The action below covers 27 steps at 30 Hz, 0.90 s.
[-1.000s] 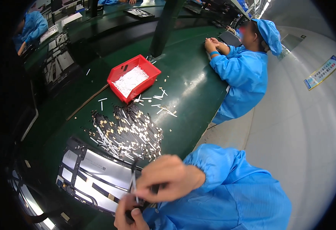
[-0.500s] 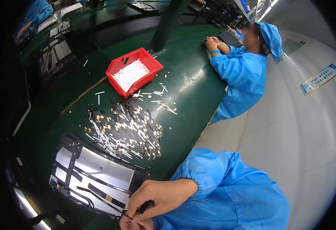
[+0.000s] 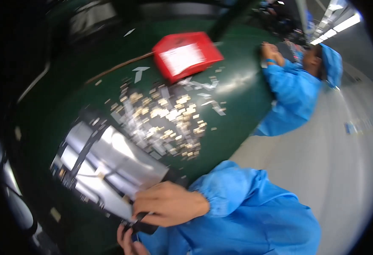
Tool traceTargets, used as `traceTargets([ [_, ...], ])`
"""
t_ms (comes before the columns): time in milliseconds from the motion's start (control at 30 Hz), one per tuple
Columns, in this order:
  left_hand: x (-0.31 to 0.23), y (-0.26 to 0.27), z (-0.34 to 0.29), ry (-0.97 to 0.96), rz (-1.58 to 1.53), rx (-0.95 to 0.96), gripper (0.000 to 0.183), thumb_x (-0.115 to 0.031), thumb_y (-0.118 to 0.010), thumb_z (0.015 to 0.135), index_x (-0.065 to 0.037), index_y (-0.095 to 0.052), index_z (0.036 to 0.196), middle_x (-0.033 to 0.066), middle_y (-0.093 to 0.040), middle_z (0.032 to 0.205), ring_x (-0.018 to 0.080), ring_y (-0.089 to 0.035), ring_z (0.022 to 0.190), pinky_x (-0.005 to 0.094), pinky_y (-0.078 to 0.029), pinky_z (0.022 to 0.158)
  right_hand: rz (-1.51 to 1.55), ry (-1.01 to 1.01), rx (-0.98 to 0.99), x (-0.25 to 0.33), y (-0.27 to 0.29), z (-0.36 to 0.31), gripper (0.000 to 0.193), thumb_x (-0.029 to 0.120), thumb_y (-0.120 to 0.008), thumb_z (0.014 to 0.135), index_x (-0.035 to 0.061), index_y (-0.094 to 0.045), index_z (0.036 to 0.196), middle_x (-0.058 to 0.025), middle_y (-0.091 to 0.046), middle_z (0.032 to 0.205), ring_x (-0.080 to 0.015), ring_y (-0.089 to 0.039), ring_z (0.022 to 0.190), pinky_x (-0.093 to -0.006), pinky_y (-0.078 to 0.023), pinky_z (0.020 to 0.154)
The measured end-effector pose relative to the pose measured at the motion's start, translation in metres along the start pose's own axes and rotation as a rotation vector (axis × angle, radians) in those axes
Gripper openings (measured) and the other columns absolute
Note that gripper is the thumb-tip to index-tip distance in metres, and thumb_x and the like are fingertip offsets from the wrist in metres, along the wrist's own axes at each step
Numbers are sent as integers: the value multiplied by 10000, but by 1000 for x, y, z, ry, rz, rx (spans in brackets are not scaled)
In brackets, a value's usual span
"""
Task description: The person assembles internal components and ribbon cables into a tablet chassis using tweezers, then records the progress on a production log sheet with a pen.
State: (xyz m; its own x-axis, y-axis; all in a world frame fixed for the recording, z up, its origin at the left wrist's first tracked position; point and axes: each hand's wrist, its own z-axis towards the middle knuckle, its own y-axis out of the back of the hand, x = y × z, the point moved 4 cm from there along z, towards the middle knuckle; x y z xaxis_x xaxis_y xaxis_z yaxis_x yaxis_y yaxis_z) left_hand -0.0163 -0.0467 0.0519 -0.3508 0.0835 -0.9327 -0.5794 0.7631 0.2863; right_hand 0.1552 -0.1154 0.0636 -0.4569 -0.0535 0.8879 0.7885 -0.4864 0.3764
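Observation:
A flat tablet-like device with silvery panels and black strips lies on the green bench in front of me, its back opened. My right hand reaches across its near right corner. Its fingers are closed on a small black piece whose kind is blurred. Below, at the device's near edge, my left hand shows only partly, fingertips bent together; what they grip is too smeared to make out. Beyond the device spreads a heap of short black cables with white strips and gold-coloured ends.
Behind the heap stands a red bin holding white strips, with loose strips beside it. A co-worker in blue sits at the bench's right edge. A thin brown stick lies left of the bin.
The view has swung, so bin, heap and co-worker appear shifted right and the picture is blurred. My right hand now sits slightly higher and left; my left hand has moved left along the device's edge.

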Motion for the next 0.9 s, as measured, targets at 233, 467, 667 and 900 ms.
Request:
traceTargets([
  [233,2,-6,-4,74,-246,174,487,-263,-467,899,58,-405,1259,193,-244,1370,282,-315,1236,367,-249,1014,-38,-72,-43,-6,1,7,116,-65,-638,643,-40,-629,756,-140,-629,719,-241,-608,607,-314,-506,580],
  [467,7,-8,-7,108,-460,242,616,-261,-467,895,40,-212,1368,178,-85,1413,304,-168,1309,381,-89,1066,-44,-55,-53,-4,-7,9,128,-100,-635,628,-42,-623,742,-129,-631,709,-206,-582,569,-276,-465,527],
  [667,13,-3,-3,292,-762,153,547,-261,-431,890,53,-317,1323,147,-157,1408,252,-162,1317,345,-73,1061,-88,-40,-72,-3,-7,7,131,-21,-661,638,-8,-617,760,-103,-583,706,-237,-578,565,-294,-462,493],
  [900,31,2,22,27,-552,-59,151,-94,-444,875,18,-538,912,144,-473,1064,199,-472,989,293,-347,892,-234,-112,197,10,-25,14,149,-3,-643,651,-6,-577,784,-105,-506,746,-250,-545,644,-320,-453,547],
])
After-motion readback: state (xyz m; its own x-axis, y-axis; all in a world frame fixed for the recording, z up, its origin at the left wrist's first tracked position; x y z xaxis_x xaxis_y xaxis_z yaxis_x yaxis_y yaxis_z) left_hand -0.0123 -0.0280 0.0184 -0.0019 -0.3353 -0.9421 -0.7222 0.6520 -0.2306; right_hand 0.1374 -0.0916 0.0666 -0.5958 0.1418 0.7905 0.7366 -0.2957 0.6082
